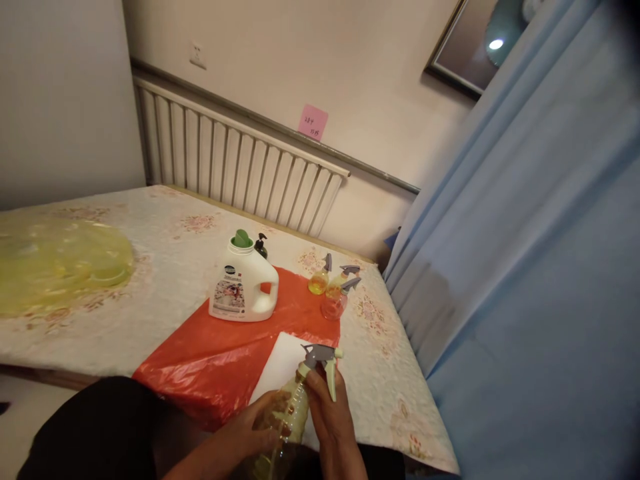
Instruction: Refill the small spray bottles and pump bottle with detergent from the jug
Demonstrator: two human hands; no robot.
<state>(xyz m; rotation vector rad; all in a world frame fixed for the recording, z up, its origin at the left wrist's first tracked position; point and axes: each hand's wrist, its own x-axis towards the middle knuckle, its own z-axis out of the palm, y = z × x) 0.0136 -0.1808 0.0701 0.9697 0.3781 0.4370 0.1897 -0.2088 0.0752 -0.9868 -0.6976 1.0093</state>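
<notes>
Home-like room, flowered cloth (173,267) across the middle, white ribbed radiator (235,159) at upper left, wall socket (197,55) above, framed picture (467,43) at upper right, blue curtain (535,200) down the right.

The bare left forearm (215,450) enters at the lower edge and slopes upward to the right. The left hand (267,420) is curled in a wrapping grip, its fingers bent. The bare right forearm (345,463) rises nearly vertically. The right hand (334,400) is positioned higher, near the left, also in a grip; its thumb (316,383) points upward. A bent leg in black fabric (95,430) is located at lower left.
</notes>
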